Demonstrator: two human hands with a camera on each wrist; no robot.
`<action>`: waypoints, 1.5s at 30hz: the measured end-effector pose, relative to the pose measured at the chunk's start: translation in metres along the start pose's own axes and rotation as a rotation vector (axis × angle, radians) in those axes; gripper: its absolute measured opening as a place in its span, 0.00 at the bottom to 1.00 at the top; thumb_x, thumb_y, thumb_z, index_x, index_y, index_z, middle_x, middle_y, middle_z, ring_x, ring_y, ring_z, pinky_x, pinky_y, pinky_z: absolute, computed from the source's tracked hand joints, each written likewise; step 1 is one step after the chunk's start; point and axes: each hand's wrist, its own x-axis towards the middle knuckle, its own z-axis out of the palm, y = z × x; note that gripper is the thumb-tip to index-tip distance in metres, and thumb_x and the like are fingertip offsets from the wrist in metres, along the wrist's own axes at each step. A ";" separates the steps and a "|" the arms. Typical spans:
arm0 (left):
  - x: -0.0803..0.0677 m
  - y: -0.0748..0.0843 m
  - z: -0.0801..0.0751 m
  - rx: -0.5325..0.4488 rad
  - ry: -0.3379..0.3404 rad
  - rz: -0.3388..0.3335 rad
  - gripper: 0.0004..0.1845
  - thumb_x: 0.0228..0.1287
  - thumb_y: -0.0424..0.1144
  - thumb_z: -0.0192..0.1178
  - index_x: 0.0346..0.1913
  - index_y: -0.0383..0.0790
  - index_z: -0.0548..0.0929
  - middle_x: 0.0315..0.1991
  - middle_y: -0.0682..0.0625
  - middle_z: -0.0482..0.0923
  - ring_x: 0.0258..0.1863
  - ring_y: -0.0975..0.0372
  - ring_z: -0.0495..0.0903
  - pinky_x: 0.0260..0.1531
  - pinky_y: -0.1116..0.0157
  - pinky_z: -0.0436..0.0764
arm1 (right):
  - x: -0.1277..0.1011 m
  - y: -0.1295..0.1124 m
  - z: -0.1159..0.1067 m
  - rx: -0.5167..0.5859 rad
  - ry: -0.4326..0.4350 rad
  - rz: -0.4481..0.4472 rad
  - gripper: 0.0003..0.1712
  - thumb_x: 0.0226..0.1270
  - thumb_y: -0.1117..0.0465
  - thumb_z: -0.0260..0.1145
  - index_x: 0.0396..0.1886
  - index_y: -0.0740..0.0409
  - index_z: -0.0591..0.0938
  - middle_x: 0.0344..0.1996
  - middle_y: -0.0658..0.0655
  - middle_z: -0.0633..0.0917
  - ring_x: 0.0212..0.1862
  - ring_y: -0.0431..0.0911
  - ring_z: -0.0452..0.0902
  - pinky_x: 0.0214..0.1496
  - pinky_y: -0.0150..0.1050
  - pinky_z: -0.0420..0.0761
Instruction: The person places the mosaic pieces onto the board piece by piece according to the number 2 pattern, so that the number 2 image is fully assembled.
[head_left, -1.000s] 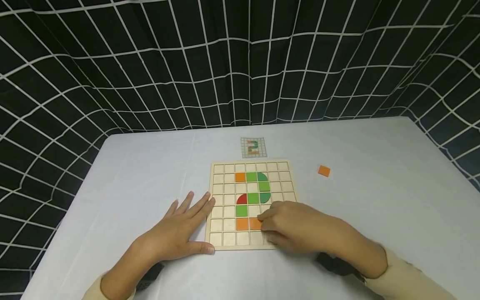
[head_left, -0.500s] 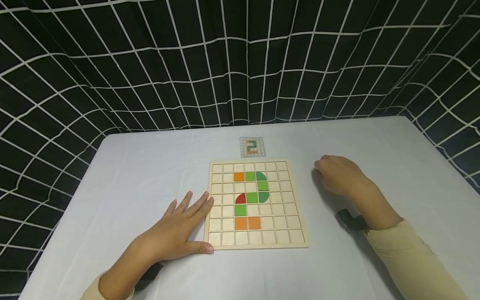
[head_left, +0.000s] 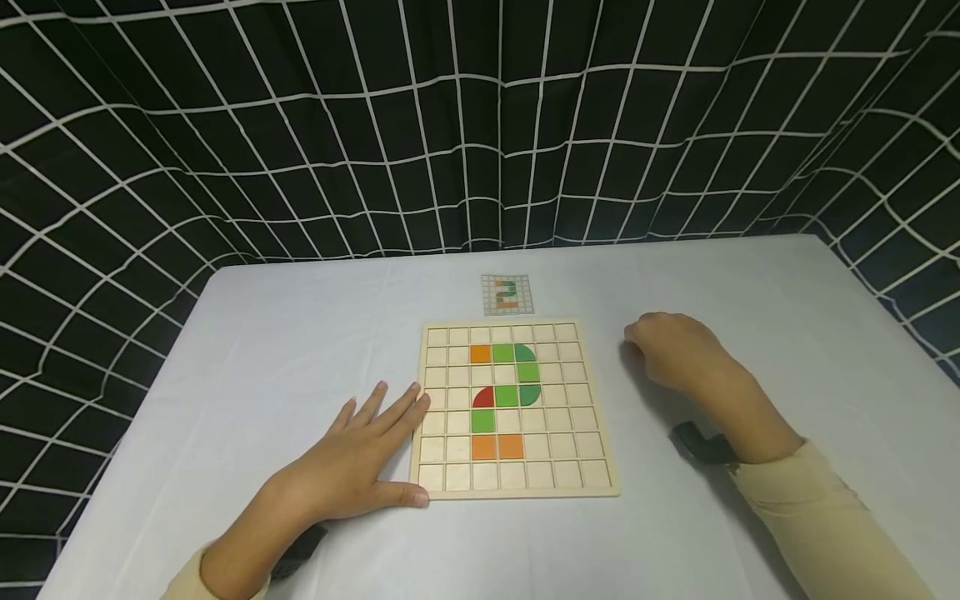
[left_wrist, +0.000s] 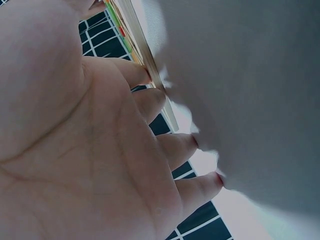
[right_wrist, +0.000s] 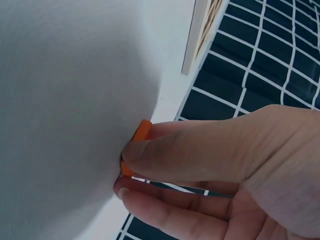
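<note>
A square wooden grid board [head_left: 555,469] lies mid-table, bearing orange, green, teal and red tiles that form a figure like a 2. Along its left edge rests my left hand [head_left: 356,467], fingers spread; in the left wrist view two fingertips touch the board's side. To the right of the board, my right hand [head_left: 678,354] is low over the table. The right wrist view shows its thumb and fingers pinching an orange square tile [right_wrist: 143,131] close to the tabletop. In the head view the hand hides that tile. Two orange tiles [head_left: 510,447] sit side by side in a lower row.
A small clear card [head_left: 507,295] with a matching coloured figure lies just behind the board. The white table [head_left: 300,333] is backed by a dark curtain [head_left: 420,133] with a white grid pattern.
My right hand has left the second orange tile in the lower row, moved right and back to the loose orange tile, and now pinches it. My left hand stays at the board's edge.
</note>
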 end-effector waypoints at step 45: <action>0.001 0.001 0.000 -0.005 -0.005 -0.008 0.55 0.41 0.76 0.47 0.71 0.52 0.46 0.71 0.57 0.35 0.68 0.50 0.34 0.60 0.44 0.43 | -0.023 -0.083 -0.012 0.045 0.005 -0.279 0.08 0.53 0.66 0.66 0.20 0.51 0.77 0.16 0.43 0.68 0.21 0.40 0.62 0.23 0.33 0.66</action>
